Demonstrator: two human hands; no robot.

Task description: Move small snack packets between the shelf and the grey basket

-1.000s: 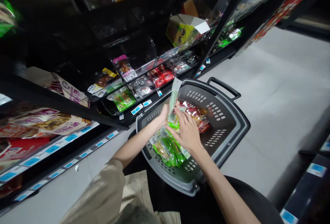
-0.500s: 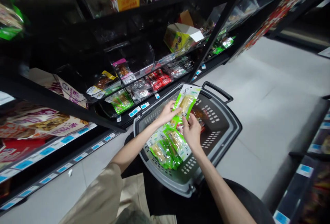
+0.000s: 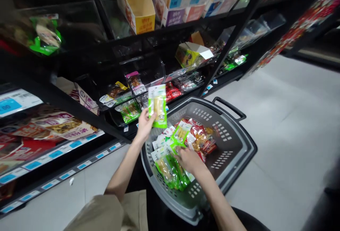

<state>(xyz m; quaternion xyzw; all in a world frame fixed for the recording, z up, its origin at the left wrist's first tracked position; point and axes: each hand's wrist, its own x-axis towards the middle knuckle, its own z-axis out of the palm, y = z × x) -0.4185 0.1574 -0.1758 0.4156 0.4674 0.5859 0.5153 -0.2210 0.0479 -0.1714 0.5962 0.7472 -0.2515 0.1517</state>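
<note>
My left hand pinches a green and white snack packet by its lower left edge, holding it upright above the basket's left rim. Pale yellow sticks show through its clear window. Inside the grey shopping basket, my right hand has its bent fingers closed on the lower end of another green snack packet; its thumb is hidden. More packets of the same kind lie in the basket just left of that hand. Beyond it are red and clear packets with brown contents.
Black shelving runs along the left and front, with bins of packaged snacks. A green packet sits in the lowest bin. Open cartons stand on a higher shelf. Pale floor tiles lie right of the basket. Its handle sticks out at the far end.
My left hand has lifted the packet up and left, away from the basket. My right hand has let go of that packet and moved down onto the packets in the basket.
</note>
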